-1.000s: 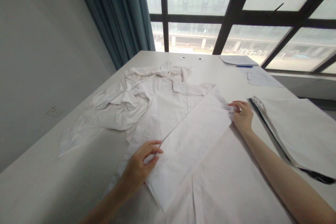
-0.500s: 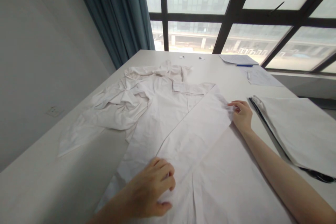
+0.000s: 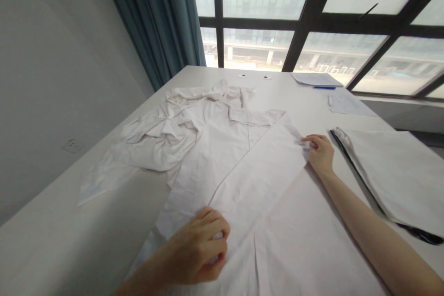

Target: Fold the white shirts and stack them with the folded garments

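Observation:
A long white coat point(image 3: 243, 171) lies spread along the table, one side folded over in a slanting line across its body. On the fold's right edge, my right hand point(image 3: 321, 152) pinches the cloth between thumb and fingers. My left hand point(image 3: 199, 245) rests on the coat near the lower end of the slanting edge, its fingers curled and the thumb drawn in. Whether cloth is caught in those fingers is hidden. The coat's far-left part, with a sleeve point(image 3: 163, 134), lies bunched and wrinkled. A slit runs up the cloth between my forearms.
At the right lies a folded white cloth point(image 3: 398, 171) with a black edge. Papers point(image 3: 317, 79) and a blue pen point(image 3: 324, 87) lie at the far right of the white table point(image 3: 104, 236). Beyond are a window and a blue curtain point(image 3: 156, 18); a wall stands left.
My left hand has closed a little, its thumb moving in toward the curled fingers. My right hand keeps its pinch, and the coat lies the same. The view has shifted very slightly.

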The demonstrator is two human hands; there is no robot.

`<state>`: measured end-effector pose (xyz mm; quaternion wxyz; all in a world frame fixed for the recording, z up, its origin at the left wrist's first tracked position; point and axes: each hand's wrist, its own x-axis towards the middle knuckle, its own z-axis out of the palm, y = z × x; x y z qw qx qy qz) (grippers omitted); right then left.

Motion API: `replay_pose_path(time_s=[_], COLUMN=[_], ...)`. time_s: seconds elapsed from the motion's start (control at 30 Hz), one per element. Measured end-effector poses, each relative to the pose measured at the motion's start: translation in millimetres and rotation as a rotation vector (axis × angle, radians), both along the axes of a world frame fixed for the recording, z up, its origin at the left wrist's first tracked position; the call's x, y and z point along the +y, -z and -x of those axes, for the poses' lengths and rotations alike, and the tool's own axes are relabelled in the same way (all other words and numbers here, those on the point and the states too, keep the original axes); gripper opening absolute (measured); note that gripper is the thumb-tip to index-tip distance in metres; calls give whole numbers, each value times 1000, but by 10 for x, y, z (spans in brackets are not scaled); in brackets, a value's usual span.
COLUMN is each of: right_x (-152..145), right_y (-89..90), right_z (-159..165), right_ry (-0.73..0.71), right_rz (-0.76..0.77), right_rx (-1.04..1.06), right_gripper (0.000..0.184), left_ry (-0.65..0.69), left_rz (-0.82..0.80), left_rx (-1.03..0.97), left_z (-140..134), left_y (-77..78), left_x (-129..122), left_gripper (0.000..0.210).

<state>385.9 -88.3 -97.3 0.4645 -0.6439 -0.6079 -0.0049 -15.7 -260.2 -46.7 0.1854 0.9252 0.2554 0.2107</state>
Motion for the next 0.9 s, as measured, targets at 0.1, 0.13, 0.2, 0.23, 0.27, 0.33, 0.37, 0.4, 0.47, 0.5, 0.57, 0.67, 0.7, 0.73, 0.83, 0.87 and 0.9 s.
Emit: replay_pose_path(time_s=[0.1,0.13,0.2,0.23,0.27,0.33,0.37,0.4,0.47,0.5,0.57,0.67,0.7,0.73,0.83,0.87,0.9], right_x=[4,5,-12,-40,-84,-231,-328,-433,-632,-710,-789,-715,-654,-585,-361,-287,-214], right_y=[-75,-119,-231,-293,-352,-441,-464,-469,-434,-401,-326,-240,-222,-206,-165,-150,-135], right_z=[6,15,73,135,224,479,635,798,1099,1216,1354,1346,1307,1262,1121,1079,1038], right_ry=[48,52,2,-71,-170,-448,-567,-675,-873,-939,-964,-869,-822,-770,-629,-586,-543], right_rz=[-15,-23,-25,-6,26,137,194,234,300,327,351,373,385,399,438,450,463], right_rx=[-61,-97,-176,-210,-240,-290,-324,-366,-475,-531,-611,-677,-688,-696,-710,-714,-717], right_gripper=[36,34,28,27,27,31,33,36,39,40,43,47,49,50,54,55,56], left_ry=[23,6,-59,-88,-108,-120,-118,-114,-107,-104,-101,-101,-98,-97,-95,-95,-96], left_rz=[6,-6,-53,-78,-95,-117,-124,-132,-154,-163,-167,-161,-160,-161,-166,-166,-165], left_rx=[36,51,63,64,71,126,173,228,323,356,399,422,422,417,396,390,389], left_z=[-17,-29,-56,-68,-76,-77,-72,-64,-46,-38,-27,-19,-16,-13,-2,0,2], left_y=[5,12,34,45,55,73,80,87,99,105,113,123,128,134,149,151,151], left_x=[-7,-11,-21,-26,-31,-39,-44,-49,-62,-69,-81,-91,-92,-93,-95,-95,-95], left_gripper=[15,14,11,10,11,23,35,46,61,64,68,72,73,74,74,73,73])
